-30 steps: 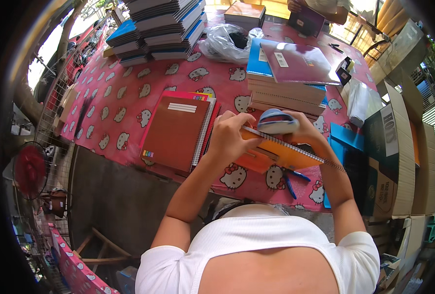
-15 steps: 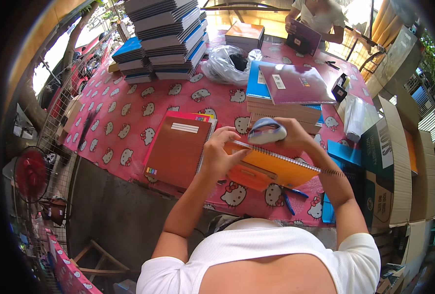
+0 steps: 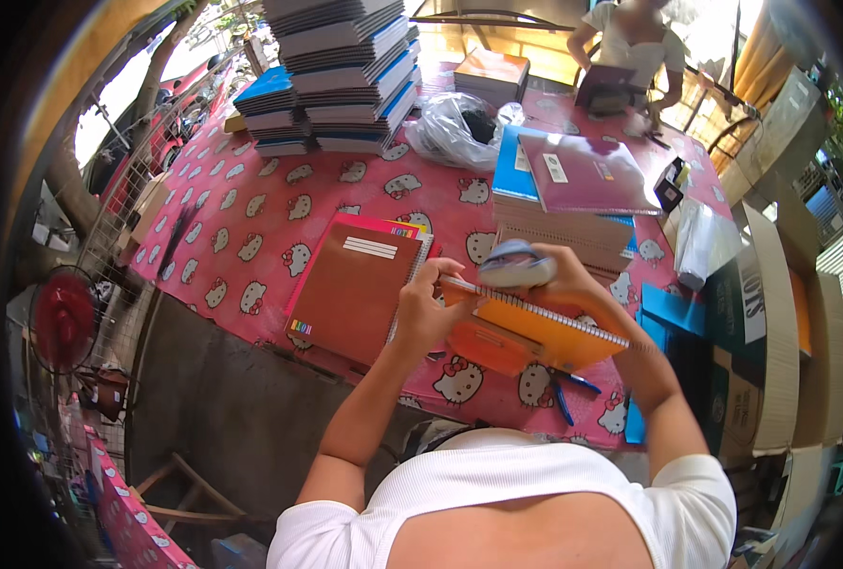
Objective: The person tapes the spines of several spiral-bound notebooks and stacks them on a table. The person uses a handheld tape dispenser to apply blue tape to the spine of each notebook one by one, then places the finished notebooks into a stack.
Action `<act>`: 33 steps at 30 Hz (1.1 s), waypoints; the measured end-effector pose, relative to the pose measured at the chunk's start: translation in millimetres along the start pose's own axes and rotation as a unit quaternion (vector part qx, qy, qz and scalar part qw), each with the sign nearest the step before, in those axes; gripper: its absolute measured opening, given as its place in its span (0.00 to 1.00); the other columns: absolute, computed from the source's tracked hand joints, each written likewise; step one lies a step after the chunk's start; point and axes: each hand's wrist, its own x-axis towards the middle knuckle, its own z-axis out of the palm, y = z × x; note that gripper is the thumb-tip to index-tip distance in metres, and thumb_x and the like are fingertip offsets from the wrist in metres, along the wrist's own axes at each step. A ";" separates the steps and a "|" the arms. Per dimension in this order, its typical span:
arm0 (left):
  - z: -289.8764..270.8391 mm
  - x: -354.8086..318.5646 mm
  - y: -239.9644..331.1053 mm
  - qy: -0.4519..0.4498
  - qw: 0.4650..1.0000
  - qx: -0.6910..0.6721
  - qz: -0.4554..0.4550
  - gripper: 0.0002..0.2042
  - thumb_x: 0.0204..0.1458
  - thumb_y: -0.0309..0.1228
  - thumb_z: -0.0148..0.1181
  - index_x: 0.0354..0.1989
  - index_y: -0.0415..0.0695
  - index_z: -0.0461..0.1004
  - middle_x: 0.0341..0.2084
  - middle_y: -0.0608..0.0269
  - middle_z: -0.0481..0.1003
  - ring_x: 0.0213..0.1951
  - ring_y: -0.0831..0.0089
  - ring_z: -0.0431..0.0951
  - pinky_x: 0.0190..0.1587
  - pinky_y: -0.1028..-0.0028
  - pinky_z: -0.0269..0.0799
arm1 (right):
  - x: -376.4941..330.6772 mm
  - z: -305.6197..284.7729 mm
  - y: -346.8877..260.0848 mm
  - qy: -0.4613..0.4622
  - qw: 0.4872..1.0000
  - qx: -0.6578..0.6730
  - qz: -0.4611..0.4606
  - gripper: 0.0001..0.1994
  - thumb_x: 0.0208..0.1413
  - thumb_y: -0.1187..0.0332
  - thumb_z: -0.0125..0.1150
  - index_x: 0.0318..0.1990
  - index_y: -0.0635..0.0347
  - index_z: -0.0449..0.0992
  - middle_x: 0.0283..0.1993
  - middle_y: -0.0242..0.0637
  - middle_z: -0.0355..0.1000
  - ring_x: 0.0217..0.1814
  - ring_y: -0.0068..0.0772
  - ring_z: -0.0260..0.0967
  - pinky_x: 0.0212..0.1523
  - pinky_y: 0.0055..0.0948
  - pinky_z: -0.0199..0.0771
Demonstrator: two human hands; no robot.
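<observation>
Between my hands is an orange spiral notebook, tilted with its wire coil along the upper edge. My left hand grips its left end, thumb on the cover. In my right hand is a rounded grey-white and blue handheld tool, closed in my fingers over the coil edge; its exact kind is unclear. The loose coil tail sticks out at the notebook's right end, by my right forearm. Left of my hands lies a brown notebook on pink and yellow ones. A blue-handled tool, perhaps pliers, rests below the notebook.
Tall stacks of notebooks stand at the far left, beside a clear plastic bag. A purple notebook tops another stack ahead. Cardboard boxes stand at the right. Across the table a person handles a dark notebook.
The view has shifted slightly, moving the scene a little. My hands keep their holds, with the tool tilted a bit flatter over the coil. The person opposite has lowered their notebook.
</observation>
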 end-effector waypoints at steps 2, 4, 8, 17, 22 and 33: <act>4.0 -2.9 1.6 0.014 0.999 -0.031 -0.017 0.23 0.37 0.29 0.76 0.41 0.43 0.70 0.31 0.64 0.77 0.35 0.80 0.76 0.40 0.78 0.72 | 1.9 1.7 -14.0 0.003 0.993 0.085 -0.079 0.26 0.31 0.74 0.73 0.46 0.60 0.77 0.41 0.34 0.78 0.42 0.24 0.73 0.44 0.26 0.73; 3.7 -1.4 -0.5 0.028 0.999 -0.029 0.008 0.21 0.39 0.24 0.73 0.43 0.42 0.70 0.32 0.65 0.77 0.38 0.81 0.76 0.41 0.79 0.73 | 7.2 10.0 -7.3 -0.012 0.997 0.020 -0.073 0.25 0.33 0.73 0.74 0.46 0.61 0.77 0.41 0.34 0.78 0.43 0.24 0.74 0.45 0.26 0.73; -5.2 -13.3 -21.5 0.036 0.977 -0.206 -0.038 0.18 0.43 0.16 0.67 0.45 0.38 0.73 0.36 0.62 0.78 0.40 0.79 0.77 0.42 0.78 0.73 | 13.9 0.6 -29.5 0.004 0.981 0.151 -0.119 0.29 0.30 0.70 0.74 0.48 0.59 0.76 0.40 0.38 0.78 0.42 0.30 0.76 0.45 0.31 0.75; -13.3 -6.9 -22.9 0.028 0.984 -0.170 -0.036 0.17 0.48 0.12 0.61 0.47 0.40 0.78 0.40 0.63 0.78 0.42 0.78 0.77 0.45 0.79 0.76 | 14.9 23.3 -14.9 0.004 0.998 0.011 -0.055 0.23 0.28 0.69 0.71 0.40 0.59 0.76 0.38 0.44 0.77 0.42 0.50 0.74 0.42 0.39 0.74; -23.9 -2.7 -18.7 -0.038 0.969 -0.223 -0.101 0.14 0.50 0.14 0.60 0.46 0.39 0.77 0.40 0.61 0.78 0.44 0.76 0.77 0.48 0.77 0.74 | -9.1 2.6 49.6 -0.012 0.920 -0.382 0.082 0.24 0.35 0.66 0.69 0.45 0.58 0.71 0.48 0.47 0.71 0.50 0.53 0.70 0.46 0.48 0.71; -22.6 19.3 92.2 -0.062 0.954 -0.244 0.165 0.11 0.43 0.19 0.69 0.32 0.41 0.72 0.35 0.57 0.76 0.39 0.70 0.80 0.42 0.72 0.76 | -205.4 58.7 79.8 0.157 0.924 -0.275 0.214 0.33 0.41 0.59 0.72 0.54 0.65 0.68 0.58 0.51 0.63 0.62 0.55 0.59 0.61 0.44 0.61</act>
